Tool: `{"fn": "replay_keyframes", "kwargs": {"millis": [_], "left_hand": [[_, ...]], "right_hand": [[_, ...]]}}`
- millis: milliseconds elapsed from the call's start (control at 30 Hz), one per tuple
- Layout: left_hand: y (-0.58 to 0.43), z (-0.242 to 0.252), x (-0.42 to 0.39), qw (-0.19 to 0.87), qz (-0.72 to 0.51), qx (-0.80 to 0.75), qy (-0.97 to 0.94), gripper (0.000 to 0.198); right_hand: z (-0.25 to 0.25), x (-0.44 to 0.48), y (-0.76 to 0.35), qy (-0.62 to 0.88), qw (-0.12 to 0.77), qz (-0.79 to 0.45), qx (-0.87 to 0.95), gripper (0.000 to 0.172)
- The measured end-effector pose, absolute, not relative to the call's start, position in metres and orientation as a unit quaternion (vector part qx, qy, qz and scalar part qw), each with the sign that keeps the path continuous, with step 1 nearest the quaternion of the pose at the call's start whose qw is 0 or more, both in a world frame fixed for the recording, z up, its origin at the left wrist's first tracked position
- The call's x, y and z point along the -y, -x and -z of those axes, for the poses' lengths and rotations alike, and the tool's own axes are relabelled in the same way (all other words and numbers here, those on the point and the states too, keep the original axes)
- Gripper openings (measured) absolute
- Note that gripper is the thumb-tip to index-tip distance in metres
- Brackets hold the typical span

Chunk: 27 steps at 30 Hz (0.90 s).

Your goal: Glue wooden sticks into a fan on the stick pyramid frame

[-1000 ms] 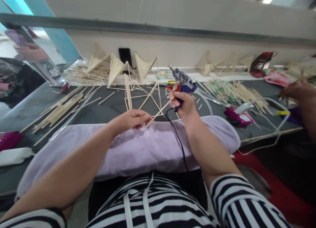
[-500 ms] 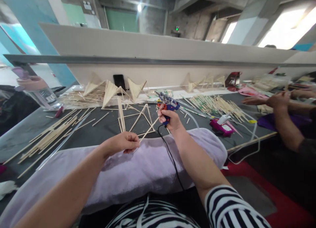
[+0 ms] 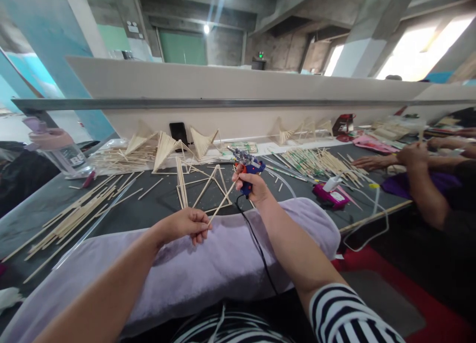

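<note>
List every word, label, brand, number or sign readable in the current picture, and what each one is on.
No text can be read for certain.
Clear bottle: dark marking on its side, too blurred.
Blue glue gun: pale marking, too small.
Magenta device: pale label, too small.
Sticks with green markings: any lettering too blurred.
Green lit sign in the background: too small.

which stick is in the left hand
The single stick slanting from the left hand up toward the right hand; the loose sticks at left lie on the table.
</note>
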<state>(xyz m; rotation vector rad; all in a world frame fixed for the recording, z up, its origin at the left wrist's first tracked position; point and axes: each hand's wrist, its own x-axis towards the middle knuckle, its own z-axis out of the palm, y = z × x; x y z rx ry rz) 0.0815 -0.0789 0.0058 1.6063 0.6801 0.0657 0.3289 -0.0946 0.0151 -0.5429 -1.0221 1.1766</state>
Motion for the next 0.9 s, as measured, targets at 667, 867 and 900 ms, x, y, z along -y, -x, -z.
{"fn": "replay_keyframes", "kwargs": {"millis": [667,867,900], "left_hand": [[-0.095,0.012,0.085,0.638,-0.049,-0.289,-0.712,0.023],[-0.099,0.001,0.085,0.524,-0.138,-0.272,-0.795,0.027],[-0.100,-0.001,0.086,0.499,-0.147,-0.260,-0.813,0.027]], "right_hand": [[-0.010,0.098,-0.321,0.221,0.638,-0.588,0.446,0.033],[-0.010,0.096,-0.319,0.240,0.647,-0.570,0.445,0.033],[-0.010,0.096,-0.318,0.243,0.648,-0.566,0.448,0.033]]}}
